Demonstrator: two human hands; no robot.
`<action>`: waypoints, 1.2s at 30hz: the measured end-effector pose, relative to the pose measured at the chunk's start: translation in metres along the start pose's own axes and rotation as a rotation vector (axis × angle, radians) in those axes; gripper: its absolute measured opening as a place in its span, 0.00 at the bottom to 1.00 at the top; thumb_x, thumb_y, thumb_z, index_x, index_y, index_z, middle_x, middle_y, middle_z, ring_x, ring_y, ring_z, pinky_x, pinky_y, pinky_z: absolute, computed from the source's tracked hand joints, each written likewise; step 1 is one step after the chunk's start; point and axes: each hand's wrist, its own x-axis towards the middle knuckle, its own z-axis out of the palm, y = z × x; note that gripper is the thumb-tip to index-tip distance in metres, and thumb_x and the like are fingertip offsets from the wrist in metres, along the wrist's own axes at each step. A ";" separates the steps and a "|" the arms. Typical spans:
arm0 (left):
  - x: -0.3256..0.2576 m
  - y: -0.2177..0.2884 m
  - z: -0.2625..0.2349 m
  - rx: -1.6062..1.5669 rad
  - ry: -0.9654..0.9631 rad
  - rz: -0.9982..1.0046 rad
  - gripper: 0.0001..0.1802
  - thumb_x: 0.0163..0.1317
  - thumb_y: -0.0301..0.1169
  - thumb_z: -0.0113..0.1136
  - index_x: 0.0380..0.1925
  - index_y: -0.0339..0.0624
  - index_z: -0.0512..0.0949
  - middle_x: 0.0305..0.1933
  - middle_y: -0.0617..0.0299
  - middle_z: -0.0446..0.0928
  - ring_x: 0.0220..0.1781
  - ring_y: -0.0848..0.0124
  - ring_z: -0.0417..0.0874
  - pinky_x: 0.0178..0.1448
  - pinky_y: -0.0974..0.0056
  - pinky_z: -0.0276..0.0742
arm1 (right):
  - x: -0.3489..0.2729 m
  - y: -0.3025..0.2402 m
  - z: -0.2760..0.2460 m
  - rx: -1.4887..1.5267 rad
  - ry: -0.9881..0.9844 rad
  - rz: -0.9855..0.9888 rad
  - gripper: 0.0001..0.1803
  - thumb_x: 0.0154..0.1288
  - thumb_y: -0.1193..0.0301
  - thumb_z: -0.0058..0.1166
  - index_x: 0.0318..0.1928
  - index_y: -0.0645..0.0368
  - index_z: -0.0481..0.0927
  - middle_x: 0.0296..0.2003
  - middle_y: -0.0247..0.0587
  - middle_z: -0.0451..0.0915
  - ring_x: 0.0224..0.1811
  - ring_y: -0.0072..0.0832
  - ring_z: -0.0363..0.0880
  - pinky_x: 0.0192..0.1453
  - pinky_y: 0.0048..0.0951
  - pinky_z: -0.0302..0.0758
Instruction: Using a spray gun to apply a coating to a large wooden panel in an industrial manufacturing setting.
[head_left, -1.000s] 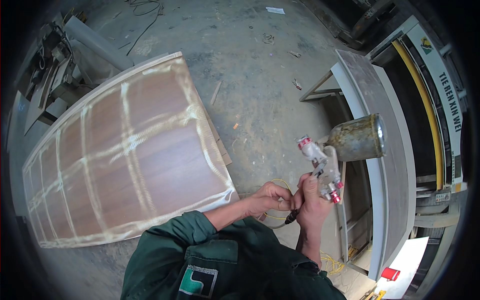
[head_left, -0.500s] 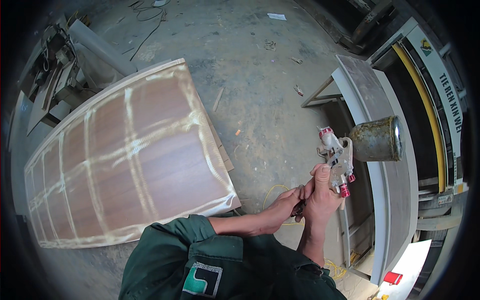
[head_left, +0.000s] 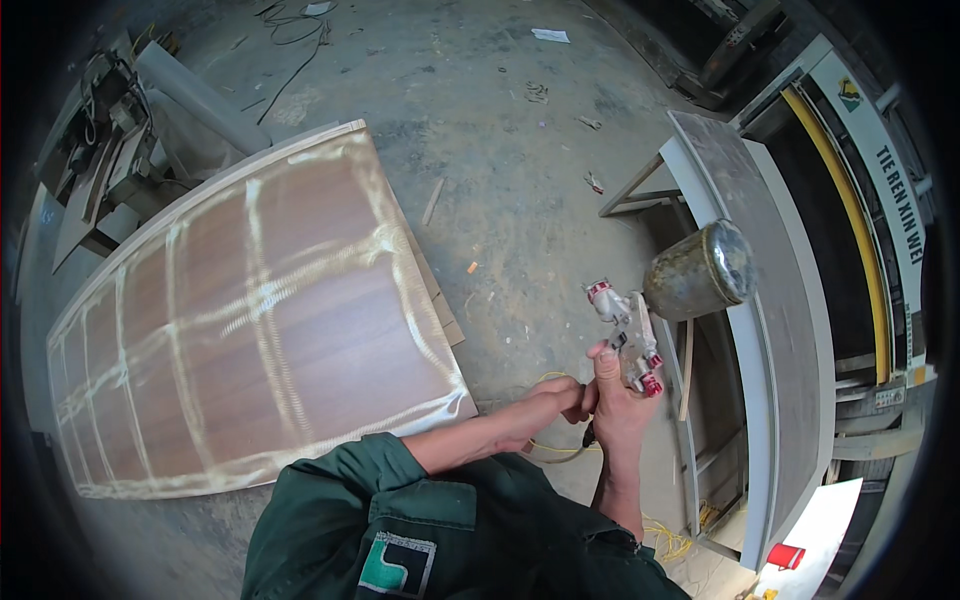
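Observation:
My right hand (head_left: 625, 412) is wrapped round the grip of a spray gun (head_left: 630, 345), its thumb up along the gun's back. A stained metal paint cup (head_left: 690, 275) is attached to the gun and tips out to the right; red knobs show on the gun. My left hand (head_left: 555, 402) is closed beside the right wrist, near the lower end of the grip; what its fingers hold is hidden. A dark hose (head_left: 572, 457) with a fitting comes out below the hands. To the left lies a large brown panel (head_left: 330, 350) marked with pale sprayed or sanded bands.
A long bench (head_left: 760, 350) with a grey top runs along the right, close to the cup. Beyond it stands a machine with a yellow bar (head_left: 850, 210). Yellow cord (head_left: 668, 540) is coiled below the bench. Scraps and a paper (head_left: 550, 35) lie on the floor.
The spray gun and my right hand have moved left and slightly down, and the cup tilts more upward. The hose now shows below my hands.

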 end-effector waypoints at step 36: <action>-0.101 0.010 -0.121 0.110 0.506 0.069 0.16 0.77 0.36 0.62 0.28 0.44 0.77 0.27 0.72 0.77 0.30 0.82 0.72 0.35 0.72 0.68 | 0.004 0.063 0.014 -0.041 -0.135 0.019 0.19 0.76 0.69 0.64 0.60 0.68 0.80 0.47 0.41 0.87 0.19 0.16 0.73 0.20 0.21 0.70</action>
